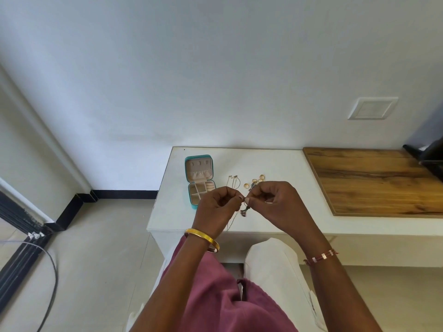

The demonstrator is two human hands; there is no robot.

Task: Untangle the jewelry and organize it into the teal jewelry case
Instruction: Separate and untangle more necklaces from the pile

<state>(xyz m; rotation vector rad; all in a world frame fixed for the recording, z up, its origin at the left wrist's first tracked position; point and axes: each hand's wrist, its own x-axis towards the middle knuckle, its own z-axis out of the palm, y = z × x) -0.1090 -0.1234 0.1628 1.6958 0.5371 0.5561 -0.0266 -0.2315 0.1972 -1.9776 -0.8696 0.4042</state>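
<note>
The teal jewelry case (189, 170) lies open at the left of the white table (275, 164), its beige lid upright and its divided tray towards me. My left hand (215, 203) and my right hand (275, 200) are raised just above the table to the right of the case. Both pinch a tangled chain (244, 209) between thumb and fingertips, and a dark knot with a thin strand hangs down from it. Behind my hands lie a thin necklace (233, 180) and several gold rings (255, 182).
A wooden board (374, 180) covers the right part of the table. A dark object (429, 152) stands at its far right corner. The table ends at a white wall behind. A grey cable (51, 271) runs over the floor at the left.
</note>
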